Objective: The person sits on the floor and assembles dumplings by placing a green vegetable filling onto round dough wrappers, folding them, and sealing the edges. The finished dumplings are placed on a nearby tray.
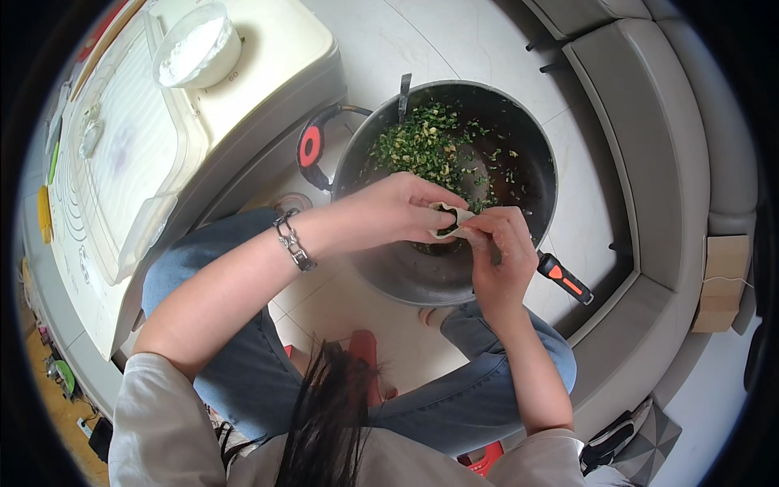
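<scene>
Over a deep dark wok, both my hands grip one dumpling wrapper with dark green filling inside. My left hand cups it from the left, with the thumb lying at the filling. The fingertips of my right hand pinch the wrapper's right edge, where the dough is drawn together. Below, chopped greens mixed with yellow bits are heaped toward the pan's far left. A metal utensil handle leans against the far rim. Part of the filling is hidden beneath my hands.
The wok's side handle juts left and its long handle right. On a white table at left stand a bowl of white flour and a clear plastic tray. A grey sofa curves along the right.
</scene>
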`<action>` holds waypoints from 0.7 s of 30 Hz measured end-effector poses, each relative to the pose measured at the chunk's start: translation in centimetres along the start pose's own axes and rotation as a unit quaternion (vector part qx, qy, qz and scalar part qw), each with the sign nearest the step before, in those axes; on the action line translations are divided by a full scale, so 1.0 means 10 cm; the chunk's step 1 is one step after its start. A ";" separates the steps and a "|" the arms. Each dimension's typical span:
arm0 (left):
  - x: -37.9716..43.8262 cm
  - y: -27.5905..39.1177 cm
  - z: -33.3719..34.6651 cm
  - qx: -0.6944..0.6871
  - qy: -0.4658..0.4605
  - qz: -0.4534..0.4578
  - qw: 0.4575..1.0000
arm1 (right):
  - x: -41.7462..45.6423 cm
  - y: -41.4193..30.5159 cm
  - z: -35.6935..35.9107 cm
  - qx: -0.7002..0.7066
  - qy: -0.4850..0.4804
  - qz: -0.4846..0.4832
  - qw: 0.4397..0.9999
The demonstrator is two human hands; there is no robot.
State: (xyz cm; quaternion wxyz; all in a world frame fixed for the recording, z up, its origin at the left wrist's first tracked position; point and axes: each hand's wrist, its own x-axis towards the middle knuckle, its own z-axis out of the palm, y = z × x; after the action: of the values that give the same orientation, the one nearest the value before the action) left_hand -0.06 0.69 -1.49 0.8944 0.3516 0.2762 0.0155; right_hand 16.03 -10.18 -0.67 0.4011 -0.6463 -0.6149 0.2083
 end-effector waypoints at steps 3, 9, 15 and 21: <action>0.05 -0.09 -0.09 -0.146 -0.021 0.009 0.989 | 0.01 0.03 0.01 -0.017 0.003 0.003 1.000; 0.05 -0.13 -0.12 -0.279 -0.049 0.024 0.959 | 0.01 0.06 0.11 0.058 -0.008 0.036 0.998; 0.06 -0.22 -0.14 0.098 0.025 0.074 0.992 | -0.08 0.06 0.20 0.251 -0.057 0.237 0.937; -0.01 0.02 0.04 0.067 0.097 0.031 0.993 | -0.04 0.13 0.17 0.348 -0.050 0.223 0.909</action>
State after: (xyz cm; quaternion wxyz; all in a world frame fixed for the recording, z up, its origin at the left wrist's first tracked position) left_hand 0.05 0.55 -1.08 0.8370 0.4160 0.3506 0.0589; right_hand 15.48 -10.04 -2.74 0.5122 -0.5749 -0.3623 0.5252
